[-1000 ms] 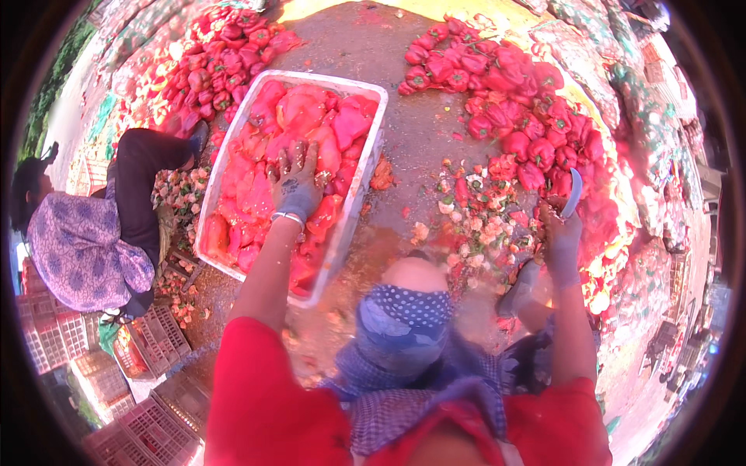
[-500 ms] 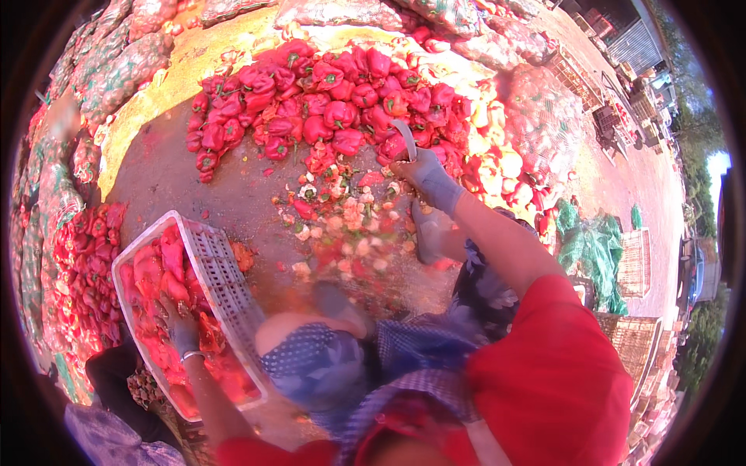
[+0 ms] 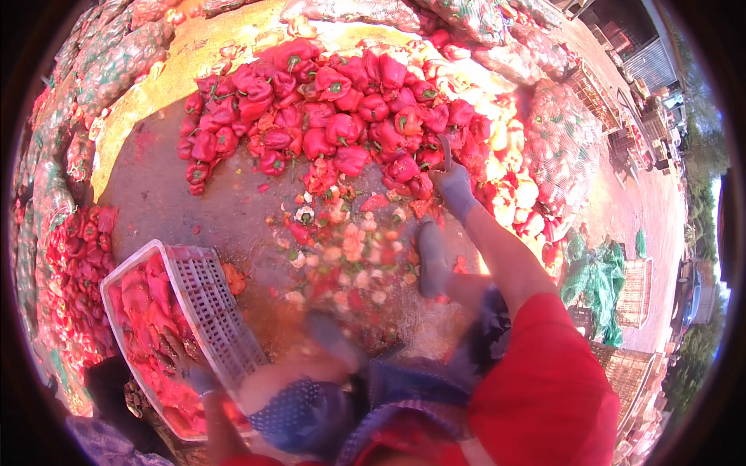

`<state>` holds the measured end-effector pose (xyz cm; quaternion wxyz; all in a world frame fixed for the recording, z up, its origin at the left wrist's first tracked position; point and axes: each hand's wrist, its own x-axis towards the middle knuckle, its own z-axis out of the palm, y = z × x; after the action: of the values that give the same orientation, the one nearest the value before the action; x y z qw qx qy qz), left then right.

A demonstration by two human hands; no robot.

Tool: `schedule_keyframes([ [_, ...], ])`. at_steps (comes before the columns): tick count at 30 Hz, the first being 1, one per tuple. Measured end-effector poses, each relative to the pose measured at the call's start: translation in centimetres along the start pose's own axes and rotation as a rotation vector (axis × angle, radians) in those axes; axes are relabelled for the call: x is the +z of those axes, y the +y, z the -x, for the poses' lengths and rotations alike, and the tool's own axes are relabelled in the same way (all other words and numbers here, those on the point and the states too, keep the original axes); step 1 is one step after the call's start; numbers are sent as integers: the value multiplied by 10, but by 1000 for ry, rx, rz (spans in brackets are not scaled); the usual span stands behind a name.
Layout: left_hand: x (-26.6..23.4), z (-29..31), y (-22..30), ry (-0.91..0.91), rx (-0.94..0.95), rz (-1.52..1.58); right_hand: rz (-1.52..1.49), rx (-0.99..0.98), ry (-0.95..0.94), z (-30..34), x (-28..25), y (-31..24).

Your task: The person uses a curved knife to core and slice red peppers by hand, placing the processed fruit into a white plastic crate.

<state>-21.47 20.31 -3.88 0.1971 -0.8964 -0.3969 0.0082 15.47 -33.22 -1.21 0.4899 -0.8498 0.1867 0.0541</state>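
The left hand point(image 3: 179, 362) is laid, fingers spread, on flattened red pepper pieces point(image 3: 138, 299), which are held in a white plastic crate point(image 3: 221, 307) with latticed walls at the lower left. A small curved metal knife point(image 3: 445, 152) is gripped in the right hand point(image 3: 453, 185) — fingers closed, blade pointed away — at the edge of a heap of whole red bell peppers point(image 3: 342, 128). Pale pepper scraps point(image 3: 353, 242) are strewn between crate and heap.

Crate point(image 3: 220, 307) L of scraps point(image 3: 353, 242), pepper pile point(image 3: 342, 130) just bhd.
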Motion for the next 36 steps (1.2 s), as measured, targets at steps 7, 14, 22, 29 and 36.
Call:
schedule_keyframes([
  [7,26,0,-16,136,122,27,215,-194,159,-136,39,-32],
  [14,23,-2,-13,99,124,47,318,-300,278,-245,60,-62],
  [22,10,1,-14,-130,-2,127,621,-310,174,-306,78,-119],
  [29,20,-4,-17,-87,23,110,672,-364,183,-316,118,-117],
  [36,39,-4,-28,61,88,82,553,-441,291,-269,125,-104],
])
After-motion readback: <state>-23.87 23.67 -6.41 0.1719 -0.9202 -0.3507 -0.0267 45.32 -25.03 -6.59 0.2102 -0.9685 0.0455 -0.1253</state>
